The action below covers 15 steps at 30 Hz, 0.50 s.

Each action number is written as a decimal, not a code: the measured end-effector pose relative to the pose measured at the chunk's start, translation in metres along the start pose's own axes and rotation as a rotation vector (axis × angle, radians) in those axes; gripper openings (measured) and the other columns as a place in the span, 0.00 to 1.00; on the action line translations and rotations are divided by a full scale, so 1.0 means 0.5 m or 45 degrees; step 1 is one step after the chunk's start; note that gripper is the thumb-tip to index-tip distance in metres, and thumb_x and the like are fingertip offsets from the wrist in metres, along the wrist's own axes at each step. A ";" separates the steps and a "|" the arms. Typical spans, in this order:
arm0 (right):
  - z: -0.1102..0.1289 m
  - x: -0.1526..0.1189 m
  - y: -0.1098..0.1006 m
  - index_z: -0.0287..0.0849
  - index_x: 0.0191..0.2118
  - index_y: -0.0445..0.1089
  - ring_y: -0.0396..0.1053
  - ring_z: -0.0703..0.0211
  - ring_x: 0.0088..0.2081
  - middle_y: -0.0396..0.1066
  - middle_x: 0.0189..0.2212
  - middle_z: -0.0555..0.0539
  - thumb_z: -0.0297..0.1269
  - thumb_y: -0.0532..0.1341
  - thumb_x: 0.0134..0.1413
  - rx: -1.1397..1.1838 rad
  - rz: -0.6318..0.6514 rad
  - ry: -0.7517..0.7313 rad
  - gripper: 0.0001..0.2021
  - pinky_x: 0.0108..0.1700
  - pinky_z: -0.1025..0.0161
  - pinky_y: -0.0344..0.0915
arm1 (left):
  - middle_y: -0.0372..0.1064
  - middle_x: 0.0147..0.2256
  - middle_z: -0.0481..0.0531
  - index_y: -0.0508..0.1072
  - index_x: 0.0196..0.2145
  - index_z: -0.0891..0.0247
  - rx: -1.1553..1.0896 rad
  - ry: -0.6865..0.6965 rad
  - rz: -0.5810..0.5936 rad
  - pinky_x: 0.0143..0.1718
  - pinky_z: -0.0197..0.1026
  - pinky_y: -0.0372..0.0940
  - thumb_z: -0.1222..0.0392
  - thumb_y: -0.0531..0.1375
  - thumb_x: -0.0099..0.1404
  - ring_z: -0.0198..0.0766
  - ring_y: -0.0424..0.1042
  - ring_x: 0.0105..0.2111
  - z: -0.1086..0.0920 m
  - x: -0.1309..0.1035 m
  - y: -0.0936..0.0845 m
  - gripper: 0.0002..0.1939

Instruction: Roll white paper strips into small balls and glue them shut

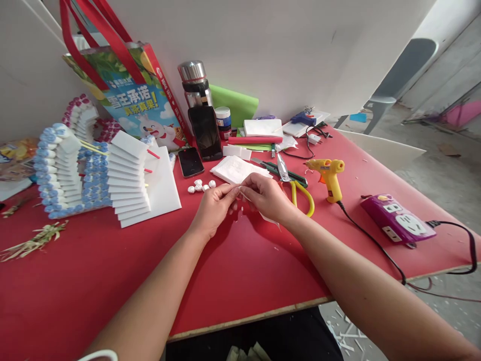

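My left hand [215,206] and my right hand [266,196] meet over the red table [240,281], fingertips pinched together. Between them is a thin white piece of tissue paper [269,219], mostly hidden, with a loose end hanging under my right hand. Just beyond my left hand lie several small white paper balls [198,188]. A stack of white tissue sheets [236,168] is behind both hands. Scissors [303,195] with yellow handles lie beside my right hand, near a green utility knife [296,176].
At left stands a blue-and-white paper model [99,175] with stepped white cards. Behind are a shopping bag [139,100], a flask [193,80] and phones [206,133]. A yellow glue gun [327,175] and a purple power strip [398,218] with cords sit at right.
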State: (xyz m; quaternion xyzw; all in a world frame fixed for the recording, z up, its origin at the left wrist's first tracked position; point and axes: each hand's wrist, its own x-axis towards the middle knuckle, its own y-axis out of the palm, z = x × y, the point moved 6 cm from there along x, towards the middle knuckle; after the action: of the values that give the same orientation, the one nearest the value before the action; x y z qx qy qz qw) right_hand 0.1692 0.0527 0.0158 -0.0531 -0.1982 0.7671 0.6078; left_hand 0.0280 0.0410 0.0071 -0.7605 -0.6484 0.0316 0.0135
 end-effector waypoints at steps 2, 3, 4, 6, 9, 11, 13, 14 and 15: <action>-0.001 -0.002 0.002 0.43 0.33 0.65 0.67 0.63 0.26 0.73 0.29 0.50 0.38 0.58 0.60 0.016 0.013 0.038 0.06 0.29 0.65 0.61 | 0.68 0.29 0.48 0.83 0.42 0.63 -0.060 -0.005 0.001 0.26 0.34 0.58 0.51 0.65 0.63 0.30 0.60 0.25 0.002 0.000 0.002 0.15; -0.001 -0.004 0.003 0.44 0.33 0.65 0.67 0.63 0.24 0.74 0.29 0.50 0.38 0.58 0.60 0.046 0.020 0.058 0.06 0.29 0.64 0.62 | 0.68 0.29 0.49 0.83 0.42 0.63 -0.086 -0.003 -0.002 0.26 0.35 0.58 0.51 0.66 0.63 0.30 0.60 0.26 0.003 0.000 0.003 0.15; -0.001 -0.005 0.005 0.44 0.33 0.64 0.68 0.63 0.23 0.74 0.28 0.50 0.38 0.58 0.60 0.084 0.027 0.074 0.06 0.28 0.64 0.63 | 0.68 0.29 0.49 0.83 0.42 0.63 -0.104 0.003 -0.008 0.27 0.35 0.58 0.52 0.66 0.62 0.30 0.60 0.26 0.003 0.000 0.004 0.15; -0.001 -0.007 0.006 0.45 0.34 0.63 0.68 0.63 0.21 0.74 0.27 0.51 0.38 0.59 0.60 0.141 0.030 0.091 0.06 0.27 0.64 0.63 | 0.68 0.28 0.48 0.83 0.42 0.64 -0.115 0.015 -0.028 0.27 0.35 0.57 0.52 0.67 0.61 0.31 0.60 0.27 0.002 0.001 0.004 0.16; 0.001 -0.007 0.004 0.45 0.34 0.62 0.68 0.63 0.21 0.74 0.27 0.52 0.37 0.59 0.60 0.109 0.008 0.066 0.05 0.27 0.64 0.63 | 0.68 0.27 0.48 0.84 0.41 0.64 -0.150 -0.007 -0.044 0.27 0.35 0.57 0.52 0.68 0.59 0.31 0.60 0.26 0.004 0.002 0.002 0.16; 0.004 -0.005 0.002 0.45 0.34 0.63 0.68 0.63 0.22 0.74 0.28 0.51 0.37 0.59 0.60 0.057 -0.007 0.038 0.05 0.29 0.64 0.62 | 0.68 0.27 0.48 0.84 0.41 0.64 -0.214 -0.042 -0.025 0.28 0.35 0.58 0.54 0.69 0.58 0.30 0.60 0.27 0.007 0.004 0.003 0.15; 0.005 -0.004 0.000 0.44 0.34 0.64 0.69 0.63 0.25 0.75 0.29 0.50 0.37 0.59 0.60 0.025 -0.014 0.020 0.05 0.31 0.64 0.62 | 0.68 0.27 0.48 0.84 0.40 0.64 -0.266 -0.075 -0.003 0.28 0.34 0.58 0.55 0.70 0.56 0.30 0.61 0.27 0.010 0.005 0.003 0.15; 0.006 -0.003 -0.001 0.44 0.34 0.64 0.69 0.62 0.26 0.75 0.29 0.50 0.37 0.58 0.60 0.012 -0.014 0.014 0.04 0.31 0.64 0.62 | 0.68 0.27 0.49 0.84 0.40 0.65 -0.281 -0.091 0.003 0.28 0.34 0.58 0.55 0.71 0.55 0.30 0.61 0.27 0.012 0.005 0.002 0.15; 0.007 -0.003 -0.001 0.44 0.34 0.64 0.69 0.61 0.28 0.75 0.29 0.50 0.37 0.58 0.60 -0.008 -0.013 0.010 0.04 0.32 0.64 0.61 | 0.69 0.27 0.49 0.84 0.39 0.65 -0.289 -0.105 0.003 0.28 0.34 0.58 0.55 0.72 0.54 0.30 0.62 0.27 0.013 0.005 0.002 0.15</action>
State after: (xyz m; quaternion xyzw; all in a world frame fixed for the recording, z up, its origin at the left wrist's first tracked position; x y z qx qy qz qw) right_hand 0.1692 0.0503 0.0190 -0.0569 -0.1984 0.7632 0.6124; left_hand 0.0288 0.0433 0.0004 -0.7559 -0.6470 -0.0108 -0.0995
